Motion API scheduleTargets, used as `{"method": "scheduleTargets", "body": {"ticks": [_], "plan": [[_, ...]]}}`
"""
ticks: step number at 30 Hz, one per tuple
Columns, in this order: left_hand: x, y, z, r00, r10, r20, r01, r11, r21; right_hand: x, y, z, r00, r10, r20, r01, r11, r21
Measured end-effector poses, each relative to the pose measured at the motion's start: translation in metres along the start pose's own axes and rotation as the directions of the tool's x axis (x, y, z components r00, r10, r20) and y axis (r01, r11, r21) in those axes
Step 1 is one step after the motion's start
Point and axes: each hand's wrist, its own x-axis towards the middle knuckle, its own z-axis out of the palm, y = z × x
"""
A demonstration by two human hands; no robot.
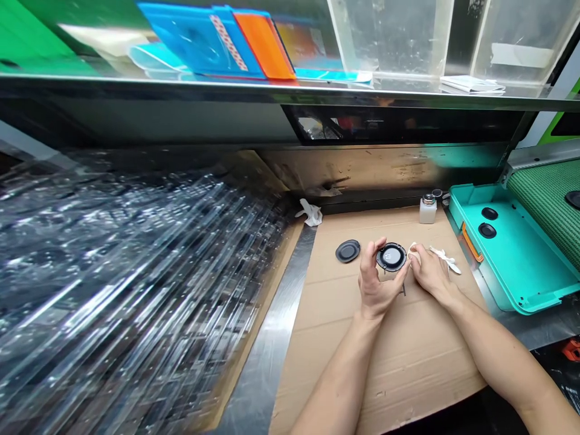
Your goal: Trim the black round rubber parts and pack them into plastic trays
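My left hand (pixel 377 283) grips a round black part (pixel 391 257) by its rim, between thumb and fingers. The part has a light grey disc in its middle and is held above the cardboard sheet (pixel 344 350). Close to its right edge, my right hand (pixel 429 269) pinches a small piece of white cloth or tissue (pixel 411 249). A second black part (pixel 348 251), rounded and dish-like, lies on the cardboard to the left of my left hand. Just beyond my right hand lies a crumpled white wipe (pixel 446 260).
A teal tray (pixel 534 260) with two black round parts (pixel 488 222) stands at right, beside a green conveyor belt (pixel 548 193). A small bottle (pixel 428 209) and a crumpled tissue (pixel 310 212) sit at the back. Stacked clear plastic trays (pixel 136 290) fill the left. A metal shelf (pixel 254 90) crosses above.
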Motion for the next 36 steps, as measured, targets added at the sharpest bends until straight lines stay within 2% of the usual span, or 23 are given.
{"method": "scheduleTargets", "body": {"ticks": [3, 6, 8, 12, 16, 18, 19, 21, 23, 25, 28, 30, 32, 34, 36], "plan": [[-0.005, -0.001, 0.001, 1.000, 0.011, -0.012, -0.011, 1.000, 0.017, 0.000, -0.001, -0.001, 1.000, 0.000, -0.001, 0.000, 1.000, -0.022], [-0.005, -0.003, -0.002, 0.999, -0.004, 0.040, 0.002, 0.998, 0.056, 0.000, -0.001, -0.001, 1.000, 0.001, -0.004, -0.001, 0.999, -0.034], [-0.005, -0.004, -0.003, 0.998, 0.027, 0.048, -0.031, 0.996, 0.087, 0.001, 0.000, 0.000, 1.000, 0.000, -0.007, 0.000, 0.999, -0.035], [-0.005, -0.005, -0.002, 0.980, 0.198, 0.004, -0.196, 0.969, 0.147, 0.001, 0.001, 0.000, 1.000, -0.002, -0.013, 0.002, 1.000, -0.031], [-0.006, -0.009, 0.001, 0.918, 0.393, 0.050, -0.394, 0.888, 0.237, 0.001, 0.000, -0.001, 1.000, 0.005, -0.002, -0.005, 0.999, -0.032], [-0.003, -0.011, 0.001, 0.894, 0.439, 0.093, -0.447, 0.855, 0.264, 0.001, 0.000, -0.001, 1.000, 0.011, -0.002, -0.011, 0.999, -0.037], [0.001, -0.011, -0.002, 0.895, 0.431, 0.115, -0.446, 0.852, 0.275, 0.002, 0.000, -0.001, 1.000, 0.016, -0.001, -0.016, 0.999, -0.039], [0.016, -0.011, -0.013, 0.933, 0.336, 0.126, -0.359, 0.866, 0.347, 0.002, 0.000, 0.000, 1.000, 0.022, 0.007, -0.022, 0.999, -0.036], [0.038, -0.012, -0.034, 0.979, 0.198, 0.040, -0.191, 0.844, 0.501, 0.003, 0.000, 0.001, 0.999, 0.029, 0.018, -0.029, 0.999, -0.035], [0.064, -0.015, -0.058, 0.996, 0.064, -0.065, -0.004, 0.741, 0.671, 0.002, 0.000, 0.003, 0.999, 0.029, 0.019, -0.029, 0.999, -0.033], [0.094, -0.026, -0.088, 0.983, -0.170, -0.064, 0.146, 0.532, 0.834, 0.001, 0.002, 0.006, 1.000, 0.012, -0.001, -0.012, 1.000, -0.017], [0.105, -0.035, -0.094, 0.953, -0.303, -0.022, 0.150, 0.406, 0.902, 0.001, 0.002, 0.008, 1.000, 0.004, -0.011, -0.004, 1.000, -0.006], [0.110, -0.041, -0.093, 0.925, -0.380, 0.016, 0.111, 0.309, 0.944, 0.002, 0.002, 0.010, 1.000, 0.007, -0.015, -0.007, 1.000, -0.003], [0.112, -0.043, -0.088, 0.899, -0.434, 0.060, 0.057, 0.252, 0.966, 0.003, 0.000, 0.010, 1.000, 0.014, -0.025, -0.014, 1.000, -0.004], [0.112, -0.040, -0.086, 0.874, -0.471, 0.123, -0.012, 0.232, 0.973, 0.002, -0.002, 0.011, 1.000, 0.018, -0.026, -0.017, 1.000, 0.002]]}}
